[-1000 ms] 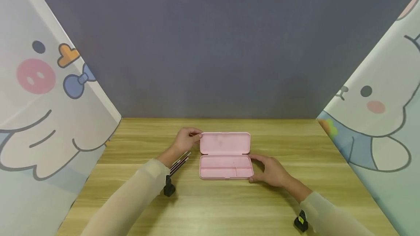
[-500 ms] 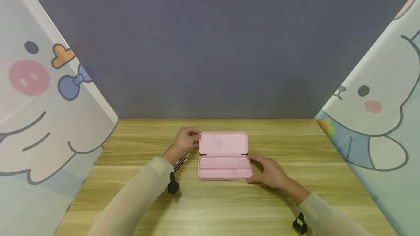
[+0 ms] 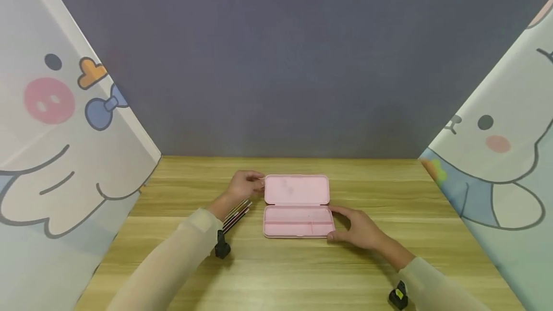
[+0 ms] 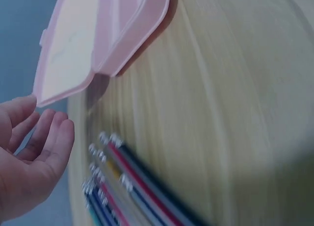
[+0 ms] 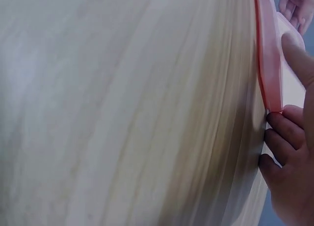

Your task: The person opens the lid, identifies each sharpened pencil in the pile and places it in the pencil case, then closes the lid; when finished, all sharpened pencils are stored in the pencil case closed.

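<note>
A pink pencil case [image 3: 287, 229] lies on the table with its lid [image 3: 296, 189] tipped back, showing divided compartments and nothing inside them. My left hand [image 3: 244, 185] is at the lid's left edge; in the left wrist view a fingertip meets the lid's corner, while the other fingers hang loose below it. At the opposite end my right hand [image 3: 357, 228] grips the base, thumb at the front corner and fingers at the back one. Several pencils [image 4: 142, 187] with silvery ends lie left of the case, partly hidden by the left forearm in the head view.
The wood-grain table [image 3: 276, 272] ends at a dark grey wall [image 3: 276, 61]. Panels with cartoon animals stand at the left [image 3: 26, 157] and right [image 3: 510, 167]. A small black device sits at each wrist.
The head view sways slightly. The pencil case, its raised lid and both hands keep nearly the same places.
</note>
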The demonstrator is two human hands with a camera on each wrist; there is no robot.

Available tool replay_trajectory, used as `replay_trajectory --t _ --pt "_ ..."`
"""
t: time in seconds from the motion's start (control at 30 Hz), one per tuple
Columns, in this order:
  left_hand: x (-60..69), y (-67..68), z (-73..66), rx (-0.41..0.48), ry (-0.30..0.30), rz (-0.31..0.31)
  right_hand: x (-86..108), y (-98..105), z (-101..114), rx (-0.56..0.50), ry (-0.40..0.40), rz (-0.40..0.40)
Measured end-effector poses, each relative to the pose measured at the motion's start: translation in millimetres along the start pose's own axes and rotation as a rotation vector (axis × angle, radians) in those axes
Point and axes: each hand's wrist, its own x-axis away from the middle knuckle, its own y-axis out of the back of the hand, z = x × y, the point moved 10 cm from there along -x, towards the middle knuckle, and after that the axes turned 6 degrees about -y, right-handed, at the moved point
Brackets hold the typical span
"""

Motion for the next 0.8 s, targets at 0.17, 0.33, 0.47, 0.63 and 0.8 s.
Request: replay_trajectory --t 0.17,0.33,0.47,0.63,0.8 --pt "13.6 25.2 -5.4 -0.068 -0.016 0.066 0.1 1 0 0.016 -0.013 -0.007" --pt "26.1 68.0 0.8 -0.139 -0.045 0.12 0.9 0 -1 0.013 -0.027 -0.019" --pt "36.5 98.0 13.7 -0.207 -0.033 0.167 1.6 1 -3 0.006 -0.046 -0.032" --pt "49.6 116.0 32.3 -0.255 0.021 0.225 1.3 4 -4 0.009 -0.042 -0.045" --pt "57.5 114.4 49.5 -0.194 0.072 0.277 -0.3 2 -3 -0.004 -0.028 -0.035"
